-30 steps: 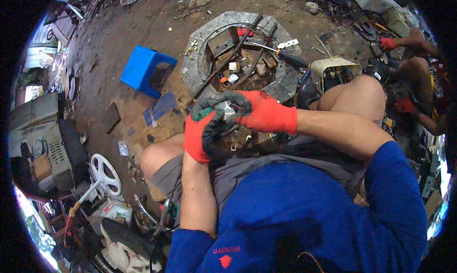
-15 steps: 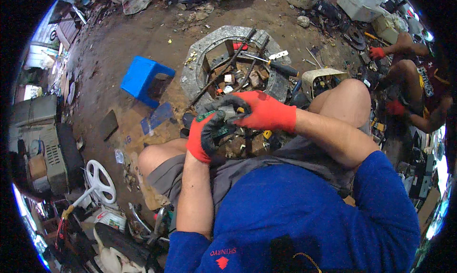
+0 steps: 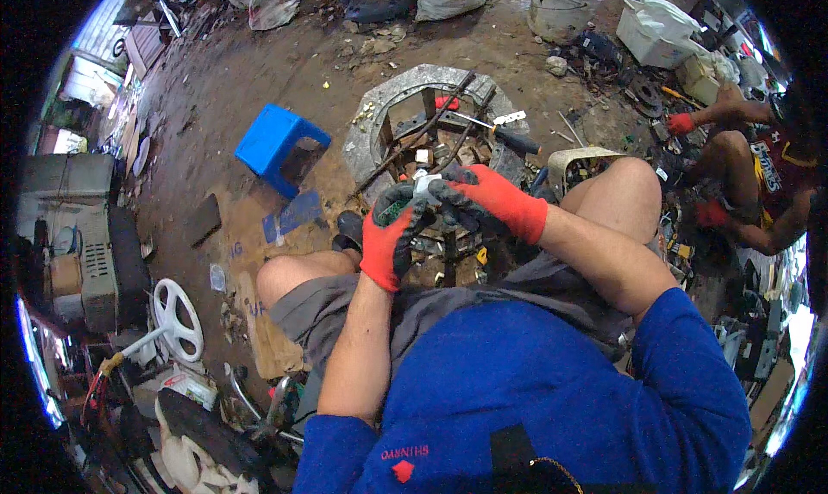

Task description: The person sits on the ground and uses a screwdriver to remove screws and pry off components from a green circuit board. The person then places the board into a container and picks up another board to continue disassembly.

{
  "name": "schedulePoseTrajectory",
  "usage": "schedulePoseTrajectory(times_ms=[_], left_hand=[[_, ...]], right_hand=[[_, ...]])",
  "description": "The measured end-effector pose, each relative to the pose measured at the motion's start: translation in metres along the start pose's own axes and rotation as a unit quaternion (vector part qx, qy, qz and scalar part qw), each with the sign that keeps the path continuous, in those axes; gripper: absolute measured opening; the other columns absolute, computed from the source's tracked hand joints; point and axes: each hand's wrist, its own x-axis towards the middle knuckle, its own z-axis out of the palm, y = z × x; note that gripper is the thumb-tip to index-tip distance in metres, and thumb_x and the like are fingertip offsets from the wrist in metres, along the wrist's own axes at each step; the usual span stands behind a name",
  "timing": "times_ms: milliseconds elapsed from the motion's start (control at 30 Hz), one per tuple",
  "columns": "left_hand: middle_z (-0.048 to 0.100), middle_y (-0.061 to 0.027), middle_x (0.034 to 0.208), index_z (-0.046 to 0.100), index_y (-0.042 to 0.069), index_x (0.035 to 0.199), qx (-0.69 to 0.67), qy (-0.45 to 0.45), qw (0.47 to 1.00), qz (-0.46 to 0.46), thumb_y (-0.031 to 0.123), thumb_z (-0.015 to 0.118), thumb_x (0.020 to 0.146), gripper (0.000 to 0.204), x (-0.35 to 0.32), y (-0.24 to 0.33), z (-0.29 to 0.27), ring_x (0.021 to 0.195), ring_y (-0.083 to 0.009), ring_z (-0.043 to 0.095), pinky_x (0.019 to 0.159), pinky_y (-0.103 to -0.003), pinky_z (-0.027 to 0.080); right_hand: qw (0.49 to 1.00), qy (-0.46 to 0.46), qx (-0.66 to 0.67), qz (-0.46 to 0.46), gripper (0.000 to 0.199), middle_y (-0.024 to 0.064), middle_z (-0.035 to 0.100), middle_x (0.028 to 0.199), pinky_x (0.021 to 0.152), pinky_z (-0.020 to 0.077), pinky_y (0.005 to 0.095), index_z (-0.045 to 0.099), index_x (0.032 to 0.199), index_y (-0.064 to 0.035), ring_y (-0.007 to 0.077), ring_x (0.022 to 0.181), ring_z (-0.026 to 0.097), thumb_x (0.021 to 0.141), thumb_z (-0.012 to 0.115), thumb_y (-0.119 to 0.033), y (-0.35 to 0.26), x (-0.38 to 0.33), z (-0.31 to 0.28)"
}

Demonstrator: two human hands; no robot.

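Red gloves with dark palms cover both of my hands. My left hand [image 3: 392, 240] and my right hand [image 3: 496, 203] meet in front of my knees, closed on opposite sides of a small whitish-grey piece [image 3: 424, 184]. Its exact kind is not clear, and the fingers hide its lower part. Just beyond them stands an octagonal concrete ring [image 3: 366, 149] with small scraps inside. Two dark metal bars [image 3: 423, 128] lie across it. A screwdriver [image 3: 516, 140] with a dark handle rests on its right side, near a pale perforated strip [image 3: 510, 117].
A blue plastic stool [image 3: 269, 140] stands left of the ring. At the right, a person in red gloves [image 3: 681, 123] sits among scrap. A beige open housing [image 3: 586, 159] is beside my right knee. A white steering-wheel-shaped part [image 3: 178, 320] and an animal [image 3: 194, 459] are at lower left.
The small piece now shows a pale face above my fingers, where it looked darker and more covered. My left hand has moved slightly right; the whole view has shifted a little.
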Motion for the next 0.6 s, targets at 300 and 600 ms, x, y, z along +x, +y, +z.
schedulePoseTrajectory(times_ms=[300, 600], left_hand=[[0.066, -0.0095, 0.101, 0.059, 0.001, 0.115, -0.031, 0.005, 0.998, -0.057, 0.013, 0.059, 0.092, 0.025, 0.002, -0.001, -0.012, 0.087, -0.0188, 0.066, 0.073, -0.033, 0.056], [0.067, -0.0090, 0.095, 0.060, 0.000, 0.113, 0.046, -0.024, 0.993, -0.105, 0.011, 0.063, 0.090, 0.026, -0.001, 0.009, -0.024, 0.078, -0.0183, 0.067, 0.070, -0.033, 0.057]], right_hand=[[0.990, 0.018, -0.070, -0.121, 0.031, 0.0081, 0.067, 0.101, 0.085, 0.0482, 0.0322, 0.062, 0.110, -0.0033, 0.0166, 0.094, 0.062, 0.086, 0.065, -0.023, -0.004, 0.002, 0.012], [0.987, -0.049, -0.085, -0.131, 0.034, 0.0083, 0.067, 0.103, 0.086, 0.0480, 0.0317, 0.061, 0.112, -0.0047, 0.0164, 0.095, 0.062, 0.082, 0.068, -0.017, -0.014, 0.004, 0.004]])
